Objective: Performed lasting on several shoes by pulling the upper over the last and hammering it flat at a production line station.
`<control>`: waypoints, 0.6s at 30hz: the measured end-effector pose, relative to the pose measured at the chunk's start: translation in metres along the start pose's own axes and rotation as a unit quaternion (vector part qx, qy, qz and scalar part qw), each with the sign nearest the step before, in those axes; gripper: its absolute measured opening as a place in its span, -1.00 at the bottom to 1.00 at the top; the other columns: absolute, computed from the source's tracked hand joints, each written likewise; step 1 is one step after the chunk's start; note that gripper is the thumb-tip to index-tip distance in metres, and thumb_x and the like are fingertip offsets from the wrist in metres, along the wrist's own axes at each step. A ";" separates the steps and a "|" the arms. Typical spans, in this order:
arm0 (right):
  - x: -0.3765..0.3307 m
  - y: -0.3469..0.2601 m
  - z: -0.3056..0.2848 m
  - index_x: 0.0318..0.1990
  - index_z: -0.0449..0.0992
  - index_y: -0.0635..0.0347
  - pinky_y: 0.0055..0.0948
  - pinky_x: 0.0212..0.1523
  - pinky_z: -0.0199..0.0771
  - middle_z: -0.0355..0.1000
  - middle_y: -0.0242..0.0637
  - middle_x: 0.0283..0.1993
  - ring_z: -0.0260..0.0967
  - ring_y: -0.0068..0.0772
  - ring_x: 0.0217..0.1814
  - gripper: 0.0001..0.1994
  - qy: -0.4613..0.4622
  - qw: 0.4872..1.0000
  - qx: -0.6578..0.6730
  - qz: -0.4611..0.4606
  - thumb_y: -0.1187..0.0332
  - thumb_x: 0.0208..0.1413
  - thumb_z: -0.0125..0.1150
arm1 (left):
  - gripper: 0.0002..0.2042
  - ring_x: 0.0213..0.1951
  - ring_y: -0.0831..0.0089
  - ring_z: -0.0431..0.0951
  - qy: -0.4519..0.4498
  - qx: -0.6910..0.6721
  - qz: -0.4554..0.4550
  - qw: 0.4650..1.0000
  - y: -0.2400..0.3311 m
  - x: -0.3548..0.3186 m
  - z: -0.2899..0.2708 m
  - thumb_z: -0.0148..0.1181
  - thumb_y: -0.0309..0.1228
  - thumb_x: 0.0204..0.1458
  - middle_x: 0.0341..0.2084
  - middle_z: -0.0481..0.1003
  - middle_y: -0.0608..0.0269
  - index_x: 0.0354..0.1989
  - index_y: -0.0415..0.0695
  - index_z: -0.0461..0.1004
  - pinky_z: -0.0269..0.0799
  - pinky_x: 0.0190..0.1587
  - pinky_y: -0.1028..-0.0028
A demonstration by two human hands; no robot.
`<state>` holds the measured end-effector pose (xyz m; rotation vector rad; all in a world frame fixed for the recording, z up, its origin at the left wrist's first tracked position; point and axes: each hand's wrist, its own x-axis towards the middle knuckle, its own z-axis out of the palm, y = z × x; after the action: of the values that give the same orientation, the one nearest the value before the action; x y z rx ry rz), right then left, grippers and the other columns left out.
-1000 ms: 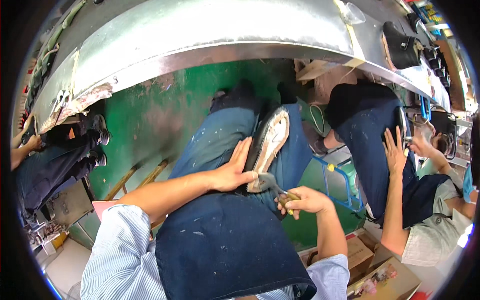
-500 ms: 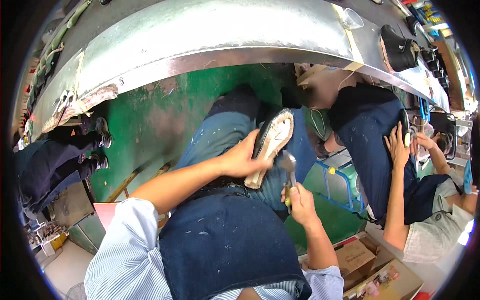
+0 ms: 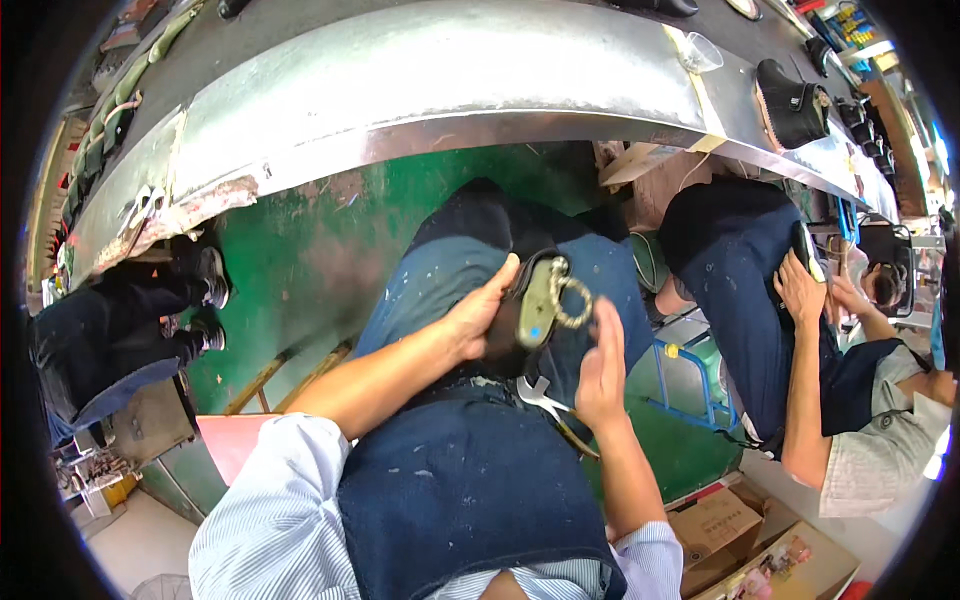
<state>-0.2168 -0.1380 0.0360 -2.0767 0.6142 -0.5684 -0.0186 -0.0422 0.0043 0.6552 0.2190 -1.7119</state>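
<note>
Holding shoe [image 3: 537, 303] turned over (sole hidden now) | left hand [image 3: 478, 318] clasps it | right hand [image 3: 603, 368] opened, pincers [image 3: 545, 402] beneath

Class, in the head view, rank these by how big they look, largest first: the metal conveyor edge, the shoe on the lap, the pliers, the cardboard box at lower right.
1. Metal conveyor edge.
2. Cardboard box.
3. Shoe and pliers: they look alike in size, and the hands partly hide both, so no ranking.

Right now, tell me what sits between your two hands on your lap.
In the head view, the shoe sits between them: the left hand grips its left side, the open right hand is at its right. Metal pincers lie just below on the apron.
</note>
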 end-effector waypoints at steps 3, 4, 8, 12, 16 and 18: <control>0.059 0.022 0.042 0.36 0.10 0.40 -0.24 0.46 -0.12 0.05 0.03 0.43 -0.05 -0.05 0.50 -0.48 0.018 0.991 0.130 0.014 0.25 0.37 -0.27 | -0.40 0.12 0.28 0.45 -0.001 -0.069 0.028 0.997 -0.017 0.025 -0.004 -0.24 0.20 0.26 0.15 0.41 0.11 0.20 0.01 0.38 0.40 0.16 0.19; 0.072 0.035 0.055 0.37 0.10 0.38 -0.30 0.45 -0.13 0.08 -0.04 0.42 -0.05 -0.14 0.50 -0.48 0.017 0.976 0.213 0.032 0.20 0.40 -0.30 | -0.41 0.09 0.27 0.47 0.060 -0.033 0.057 0.996 -0.016 0.033 -0.006 -0.22 0.18 0.27 0.12 0.44 0.09 0.19 -0.03 0.38 0.39 0.16 0.20; 0.080 0.082 0.088 0.37 0.10 0.33 -0.38 0.43 -0.08 0.15 -0.20 0.36 0.05 -0.31 0.42 -0.44 0.042 0.887 0.435 0.146 0.09 0.42 -0.31 | -0.40 0.08 0.24 0.48 0.193 0.060 0.132 0.970 -0.004 0.056 -0.017 -0.35 0.16 0.30 0.09 0.45 0.08 0.18 -0.04 0.38 0.37 0.16 0.20; 0.074 0.106 0.112 0.25 0.29 0.32 -0.42 0.32 0.11 0.32 -0.24 0.22 0.21 -0.39 0.27 -0.49 -0.012 0.889 0.418 0.185 0.07 0.41 -0.27 | -0.37 0.07 0.26 0.48 0.188 0.021 0.075 0.979 -0.004 0.054 -0.019 -0.38 0.20 0.29 0.09 0.46 0.12 0.18 -0.01 0.40 0.38 0.14 0.22; 0.082 0.119 0.124 0.17 0.39 0.28 -0.46 0.24 0.18 0.38 -0.30 0.13 0.27 -0.43 0.17 -0.44 -0.036 0.855 0.452 0.251 -0.05 0.39 -0.25 | -0.36 -0.03 0.26 0.53 0.232 0.010 0.072 0.970 0.009 0.064 -0.025 -0.35 0.22 0.27 0.01 0.51 0.11 0.11 -0.04 0.44 0.41 0.07 0.24; 0.083 0.118 0.122 0.17 0.39 0.28 -0.46 0.23 0.18 0.38 -0.30 0.13 0.27 -0.43 0.17 -0.43 -0.037 0.865 0.430 0.257 -0.07 0.38 -0.25 | -0.38 -0.13 0.26 0.56 0.248 0.015 0.052 0.967 0.013 0.071 -0.020 -0.35 0.20 0.28 -0.11 0.56 0.08 0.03 -0.07 0.48 0.45 0.00 0.25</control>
<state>-0.1049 -0.1726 -0.1122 -1.0263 0.6721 -0.3428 -0.0083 -0.0951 -0.0469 1.0958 0.5011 -1.4295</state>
